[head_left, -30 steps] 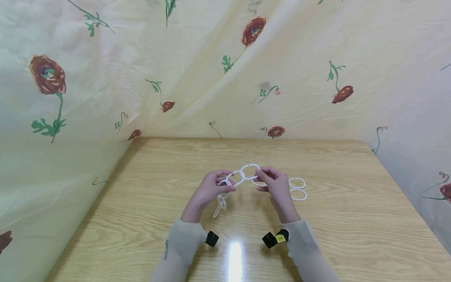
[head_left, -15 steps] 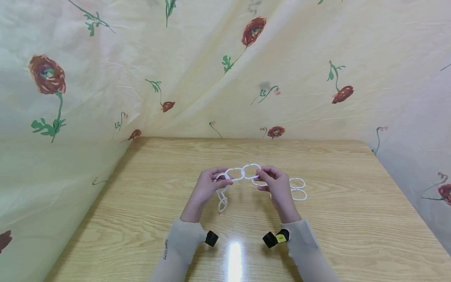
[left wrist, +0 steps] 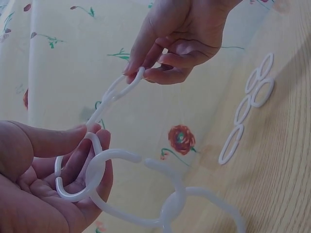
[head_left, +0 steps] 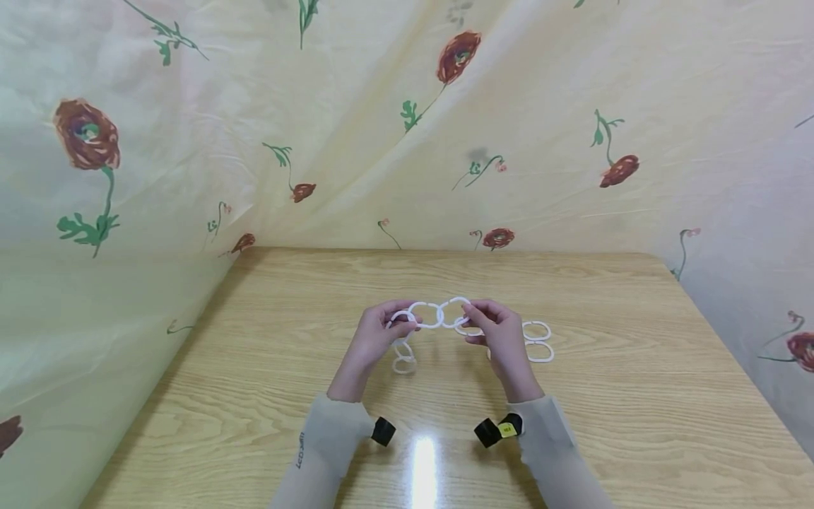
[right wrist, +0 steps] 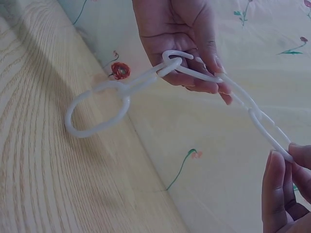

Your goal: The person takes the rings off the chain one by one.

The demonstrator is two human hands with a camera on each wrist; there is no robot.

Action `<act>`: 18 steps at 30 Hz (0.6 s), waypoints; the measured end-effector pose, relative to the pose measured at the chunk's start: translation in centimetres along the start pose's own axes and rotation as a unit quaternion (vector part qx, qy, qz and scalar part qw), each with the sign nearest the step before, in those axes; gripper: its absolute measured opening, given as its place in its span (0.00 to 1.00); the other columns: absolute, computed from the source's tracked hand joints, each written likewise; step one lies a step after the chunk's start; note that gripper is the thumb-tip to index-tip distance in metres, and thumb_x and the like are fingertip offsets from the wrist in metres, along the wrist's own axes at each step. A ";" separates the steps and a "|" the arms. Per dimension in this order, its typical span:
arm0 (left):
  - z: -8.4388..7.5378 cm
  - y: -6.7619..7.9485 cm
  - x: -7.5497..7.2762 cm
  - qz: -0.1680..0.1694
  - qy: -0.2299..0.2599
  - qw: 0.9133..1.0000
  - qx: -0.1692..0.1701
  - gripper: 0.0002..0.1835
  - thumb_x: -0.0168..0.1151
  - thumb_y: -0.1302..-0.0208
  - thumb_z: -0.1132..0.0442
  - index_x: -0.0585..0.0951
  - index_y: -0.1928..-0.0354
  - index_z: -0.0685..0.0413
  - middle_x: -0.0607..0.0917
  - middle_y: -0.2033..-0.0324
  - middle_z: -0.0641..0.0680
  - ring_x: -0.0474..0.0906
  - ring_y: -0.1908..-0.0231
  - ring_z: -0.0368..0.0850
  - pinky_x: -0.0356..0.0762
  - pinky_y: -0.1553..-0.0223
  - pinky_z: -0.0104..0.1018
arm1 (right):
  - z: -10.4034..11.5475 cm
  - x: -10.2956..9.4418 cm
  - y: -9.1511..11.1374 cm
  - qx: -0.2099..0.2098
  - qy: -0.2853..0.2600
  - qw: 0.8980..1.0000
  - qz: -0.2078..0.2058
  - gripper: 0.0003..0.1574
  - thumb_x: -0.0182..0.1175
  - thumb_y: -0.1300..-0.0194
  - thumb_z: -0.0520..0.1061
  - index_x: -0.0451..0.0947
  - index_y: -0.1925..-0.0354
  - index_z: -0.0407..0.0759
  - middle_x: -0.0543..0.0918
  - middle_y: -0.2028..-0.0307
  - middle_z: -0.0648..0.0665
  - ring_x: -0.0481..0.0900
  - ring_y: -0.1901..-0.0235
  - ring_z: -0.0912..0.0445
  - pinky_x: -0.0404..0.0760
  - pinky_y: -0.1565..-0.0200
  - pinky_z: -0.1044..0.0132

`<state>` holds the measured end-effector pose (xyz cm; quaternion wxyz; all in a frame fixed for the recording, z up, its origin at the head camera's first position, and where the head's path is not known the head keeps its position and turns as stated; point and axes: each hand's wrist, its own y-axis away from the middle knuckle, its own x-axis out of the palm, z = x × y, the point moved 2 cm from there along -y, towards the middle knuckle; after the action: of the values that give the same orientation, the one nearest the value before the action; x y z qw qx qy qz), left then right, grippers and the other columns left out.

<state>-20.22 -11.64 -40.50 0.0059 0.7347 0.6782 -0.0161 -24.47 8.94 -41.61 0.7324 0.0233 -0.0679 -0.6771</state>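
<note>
A chain of white plastic C-shaped links (head_left: 440, 316) spans between the two hands above the table. My left hand (head_left: 375, 334) pinches one link between thumb and fingers, and further links (right wrist: 73, 128) hang down below it. With thumb and fingertips, my right hand (head_left: 499, 331) pinches the chain's right end link (right wrist: 272, 141). The left wrist view shows the hanging links (left wrist: 172, 206) up close, each with a narrow gap in its ring. In that view the right hand (left wrist: 182, 43) appears at the top, fingertips on the end link.
More white links (head_left: 539, 342) lie on the wooden table (head_left: 636, 396) beside and partly behind the right hand. A flowered cloth (head_left: 356, 127) rises behind the table and along its sides. Both wrists carry small black cameras (head_left: 383, 431).
My left hand has shifted slightly left, and the links between the hands are more level. The hanging tail has swung and turned. The right hand stays nearly in place while its link has tilted.
</note>
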 end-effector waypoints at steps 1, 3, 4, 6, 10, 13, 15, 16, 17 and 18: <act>0.0 0.0 0.0 0.001 0.000 1.000 0.001 0.22 0.57 0.36 0.76 0.73 0.40 0.70 0.82 0.54 0.73 0.83 0.61 0.36 0.81 0.58 0.21 | 0.0 0.0 0.0 0.000 -0.001 1.000 0.000 0.04 0.60 0.32 0.41 0.81 0.65 0.48 0.83 0.74 0.56 0.82 0.71 0.62 0.84 0.74 0.72; 0.0 0.0 0.1 0.001 0.002 1.000 -0.002 0.21 0.57 0.36 0.76 0.73 0.40 0.70 0.83 0.54 0.73 0.82 0.61 0.35 0.81 0.58 0.20 | 0.0 0.1 0.1 0.002 -0.005 1.000 0.000 0.05 0.60 0.33 0.40 0.81 0.67 0.49 0.83 0.75 0.56 0.81 0.72 0.62 0.84 0.75 0.72; 0.0 -0.1 0.1 0.001 0.002 1.000 -0.003 0.21 0.57 0.36 0.76 0.73 0.40 0.70 0.83 0.54 0.72 0.82 0.62 0.34 0.80 0.58 0.20 | 0.0 0.1 0.1 0.002 -0.006 1.000 0.001 0.06 0.60 0.33 0.41 0.81 0.67 0.50 0.83 0.75 0.56 0.81 0.72 0.62 0.84 0.75 0.72; 0.0 0.0 0.1 0.001 0.000 1.000 -0.007 0.21 0.57 0.36 0.76 0.73 0.40 0.69 0.83 0.55 0.71 0.81 0.62 0.33 0.80 0.58 0.20 | 0.0 0.1 0.1 0.003 -0.008 1.000 0.001 0.07 0.60 0.33 0.40 0.81 0.68 0.50 0.82 0.75 0.55 0.81 0.72 0.62 0.83 0.75 0.72; 0.0 0.1 0.1 0.008 -0.008 1.000 -0.002 0.22 0.57 0.36 0.76 0.74 0.40 0.69 0.83 0.54 0.72 0.80 0.61 0.33 0.79 0.59 0.19 | -0.1 0.2 0.2 0.004 -0.009 1.000 0.001 0.07 0.61 0.33 0.40 0.81 0.69 0.51 0.82 0.75 0.53 0.81 0.73 0.62 0.83 0.76 0.73; -0.1 0.2 0.1 0.017 -0.011 1.000 0.007 0.22 0.57 0.36 0.76 0.74 0.40 0.69 0.82 0.54 0.73 0.81 0.60 0.34 0.79 0.59 0.19 | -0.1 0.3 0.2 0.005 -0.006 1.000 0.004 0.07 0.62 0.34 0.41 0.82 0.69 0.51 0.82 0.75 0.53 0.81 0.72 0.62 0.82 0.76 0.73; -0.1 0.2 0.2 0.021 -0.016 1.000 0.010 0.21 0.57 0.36 0.75 0.74 0.40 0.69 0.82 0.53 0.73 0.81 0.59 0.35 0.79 0.59 0.19 | -0.2 0.3 0.3 0.006 -0.003 1.000 0.005 0.06 0.62 0.34 0.42 0.82 0.69 0.52 0.82 0.74 0.52 0.80 0.72 0.62 0.82 0.76 0.73; -0.1 0.3 0.2 0.024 -0.019 0.999 0.012 0.21 0.57 0.35 0.75 0.74 0.40 0.69 0.82 0.53 0.73 0.81 0.59 0.35 0.79 0.59 0.19 | -0.2 0.3 0.3 0.006 -0.001 1.000 0.007 0.06 0.62 0.34 0.43 0.82 0.69 0.52 0.81 0.74 0.52 0.80 0.72 0.62 0.82 0.76 0.73; -0.1 0.3 0.2 0.026 -0.023 0.999 0.013 0.21 0.58 0.35 0.74 0.74 0.40 0.69 0.82 0.53 0.73 0.81 0.59 0.35 0.79 0.59 0.19 | -0.2 0.3 0.3 0.006 0.001 1.000 0.008 0.05 0.63 0.34 0.43 0.82 0.68 0.51 0.81 0.73 0.52 0.80 0.72 0.62 0.82 0.76 0.73; -0.1 0.3 0.2 0.027 -0.027 0.999 0.013 0.21 0.58 0.35 0.74 0.74 0.40 0.68 0.83 0.54 0.72 0.81 0.59 0.35 0.79 0.59 0.19 | -0.2 0.4 0.3 0.006 0.002 1.000 0.008 0.05 0.63 0.34 0.43 0.82 0.68 0.51 0.81 0.73 0.51 0.80 0.72 0.62 0.82 0.76 0.72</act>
<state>-19.92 -11.45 -40.44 0.0150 0.7518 0.6577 -0.0452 -24.13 8.59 -41.75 0.7380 0.0287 -0.0706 -0.6704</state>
